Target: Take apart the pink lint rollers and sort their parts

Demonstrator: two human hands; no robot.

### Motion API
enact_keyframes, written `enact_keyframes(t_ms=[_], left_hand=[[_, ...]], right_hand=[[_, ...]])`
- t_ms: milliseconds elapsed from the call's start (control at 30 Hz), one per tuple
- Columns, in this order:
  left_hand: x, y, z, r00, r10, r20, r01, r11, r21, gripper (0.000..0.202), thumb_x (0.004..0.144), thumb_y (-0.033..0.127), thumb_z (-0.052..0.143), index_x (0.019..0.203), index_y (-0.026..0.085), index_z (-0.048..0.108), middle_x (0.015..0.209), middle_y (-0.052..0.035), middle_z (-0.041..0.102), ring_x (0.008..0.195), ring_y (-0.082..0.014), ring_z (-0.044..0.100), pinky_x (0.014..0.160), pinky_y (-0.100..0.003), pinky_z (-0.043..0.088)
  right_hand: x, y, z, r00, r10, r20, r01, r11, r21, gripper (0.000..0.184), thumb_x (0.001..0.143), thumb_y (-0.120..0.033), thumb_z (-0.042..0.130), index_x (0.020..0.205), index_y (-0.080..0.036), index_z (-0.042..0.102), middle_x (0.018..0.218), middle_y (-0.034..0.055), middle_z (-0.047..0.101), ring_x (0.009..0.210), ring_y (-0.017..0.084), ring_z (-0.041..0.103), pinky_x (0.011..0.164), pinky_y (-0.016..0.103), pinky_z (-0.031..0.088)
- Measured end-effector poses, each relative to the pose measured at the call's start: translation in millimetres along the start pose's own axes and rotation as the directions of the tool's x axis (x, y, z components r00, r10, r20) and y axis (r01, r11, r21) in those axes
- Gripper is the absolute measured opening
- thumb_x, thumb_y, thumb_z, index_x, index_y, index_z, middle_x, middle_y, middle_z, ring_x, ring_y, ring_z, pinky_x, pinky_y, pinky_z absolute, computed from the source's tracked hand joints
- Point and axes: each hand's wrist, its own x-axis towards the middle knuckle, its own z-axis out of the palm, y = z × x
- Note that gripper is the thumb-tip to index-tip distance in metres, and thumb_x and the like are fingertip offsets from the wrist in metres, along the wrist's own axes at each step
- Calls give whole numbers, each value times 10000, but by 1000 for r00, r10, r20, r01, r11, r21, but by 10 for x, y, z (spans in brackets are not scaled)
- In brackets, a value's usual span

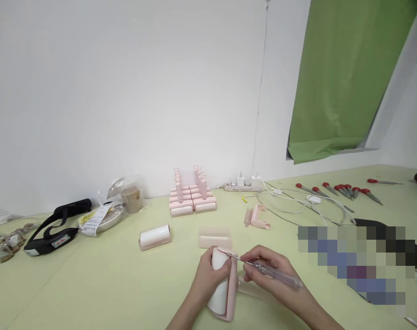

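My left hand (208, 270) is wrapped round a lint roller (219, 295) that has a white roll and a pink holder. The roller stands tilted, its top end towards the wall. Between the fingers of my right hand (273, 270) is a screwdriver (277, 275) with a clear handle. Its metal tip reaches the top end of the roller, by the pink rim; the exact contact is too small to tell. Just behind my left hand lies a translucent pinkish cover (214, 238). Another clear piece (247, 286) shows partly beneath my right hand.
A wrapped white roll (155, 236) lies to the left. Several pink rollers (192, 199) stand in rows by the wall. A pink holder part (259, 217), white cables (297, 201) and red-handled tools (346, 190) lie right. A black strap (53, 233) and a bagged cup (130, 199) sit left.
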Motion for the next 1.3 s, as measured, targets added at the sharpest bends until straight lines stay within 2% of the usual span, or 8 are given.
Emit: enact_keyframes(t_ms=[200,500,733,867,933,1000,1133,1300], left_hand=[[-35,1,19,996,7,87,-3,999,-49,258,637,255,597,865,153,531,792,-19,596,742,-167,529,670,-239,422],[-57,35,24,993,-4,118,6,1000,-16,212,693,275,559,871,167,516,821,-21,587,775,-179,530,698,-264,423],[-33,-8,88,1000,-24,5,24,995,-93,237,656,262,600,830,186,459,709,7,568,674,-153,538,616,-243,436],[31,-24,51,996,-27,-86,20,996,-83,285,655,296,597,859,198,425,718,4,570,662,-151,556,582,-238,443],[62,5,-27,990,-33,-134,33,999,-5,299,662,352,579,870,203,423,714,7,563,617,-148,552,554,-242,436],[89,53,-121,984,-6,-179,31,990,136,289,667,375,555,868,212,427,660,28,542,548,-142,529,523,-242,413],[156,136,-226,978,91,-189,-14,926,377,249,665,333,528,872,228,436,648,36,539,566,-146,519,533,-233,385],[261,121,-214,981,102,-167,-30,921,389,232,671,303,504,871,226,415,655,37,527,553,-135,513,502,-217,372]], right_hand=[[40,79,53,999,36,21,-38,989,146,248,716,-421,555,749,-183,492,643,-2,576,633,157,604,643,304,495],[21,326,111,960,-275,59,281,935,-218,190,856,-307,347,855,-217,515,768,7,514,714,133,511,654,239,418],[115,345,137,845,-507,169,521,710,-474,192,811,-134,312,768,-202,486,673,0,491,579,109,478,534,196,379],[193,418,127,825,-541,165,519,611,-598,174,766,-110,337,730,-199,482,644,-5,504,522,103,465,487,190,351],[214,415,82,847,-522,99,463,636,-617,160,756,-126,356,705,-199,489,608,-19,501,486,98,446,473,191,334],[229,363,32,888,-460,14,391,736,-553,161,765,-155,361,698,-198,502,584,-29,489,479,94,435,473,190,331],[292,197,18,966,-255,39,258,952,-164,178,788,-202,341,722,-187,506,592,-35,464,433,67,392,403,168,316],[437,95,115,972,-219,84,221,975,-14,142,743,-177,389,698,-170,523,585,-37,467,409,45,364,379,154,300]])
